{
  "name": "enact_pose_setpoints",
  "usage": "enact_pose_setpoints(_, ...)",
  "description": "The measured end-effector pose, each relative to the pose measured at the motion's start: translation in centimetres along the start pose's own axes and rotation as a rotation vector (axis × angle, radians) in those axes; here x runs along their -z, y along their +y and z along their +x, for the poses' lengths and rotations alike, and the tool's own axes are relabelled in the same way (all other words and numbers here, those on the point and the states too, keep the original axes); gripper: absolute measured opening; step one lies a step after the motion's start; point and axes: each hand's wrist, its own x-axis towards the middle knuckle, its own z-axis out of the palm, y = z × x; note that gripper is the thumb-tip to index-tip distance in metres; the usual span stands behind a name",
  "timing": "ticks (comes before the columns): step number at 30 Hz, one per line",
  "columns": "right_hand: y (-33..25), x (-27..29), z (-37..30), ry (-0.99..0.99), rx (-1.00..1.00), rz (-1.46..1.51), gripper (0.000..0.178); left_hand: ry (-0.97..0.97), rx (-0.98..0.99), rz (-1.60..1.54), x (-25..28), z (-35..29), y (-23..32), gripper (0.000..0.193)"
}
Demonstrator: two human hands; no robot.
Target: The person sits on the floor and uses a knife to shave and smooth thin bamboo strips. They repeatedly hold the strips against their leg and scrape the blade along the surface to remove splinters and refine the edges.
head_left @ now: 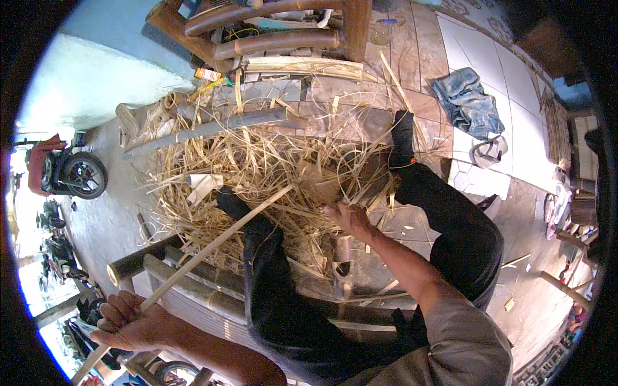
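Observation:
My left hand (129, 321), at the lower left, is closed around a long pale bamboo strip (219, 244). The strip slants up and right across my left leg, its far end over the shavings. My right hand (351, 217) is in front of me between my knees, fingers curled together, apart from the strip's visible length. Whatever it grips is hidden or too small to make out. Under and beyond both, a thick heap of curly bamboo shavings (212, 154) covers the floor. A brownish flat piece (318, 183) lies among them just beyond my right hand.
A split bamboo length (206, 132) lies across the heap. Beyond it stands a bamboo frame (277, 46). Bamboo poles of a bench (193, 273) are under my legs. Blue jeans (468, 103) lie on tiles at right; a motorcycle (67, 170) stands at far left.

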Motion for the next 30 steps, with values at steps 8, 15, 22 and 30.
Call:
enact_pose_setpoints(8, -2.4, 4.0, -2.3, 0.112, 0.129, 0.079, 0.051, 0.281, -0.200, 0.274, -2.1, -0.7, -0.9, 0.048)
enact_pose_setpoints(15, -13.1, 5.6, -6.1, 0.083, 0.454, 0.229, 0.049, 0.010, 0.006, -0.118, -0.5, -0.3, -0.5, 0.046)
enact_pose_setpoints(22, -6.4, 3.1, -0.8, 0.106, 0.289, 0.194, 0.053, 0.002, -0.041, -0.094, -0.8, 0.0, -1.3, 0.056)
enact_pose_setpoints(30, -1.2, 5.1, -1.1, 0.082, 0.054, 0.194, 0.065, 0.107, 0.046, -0.063, -1.0, -0.2, -1.0, 0.058)
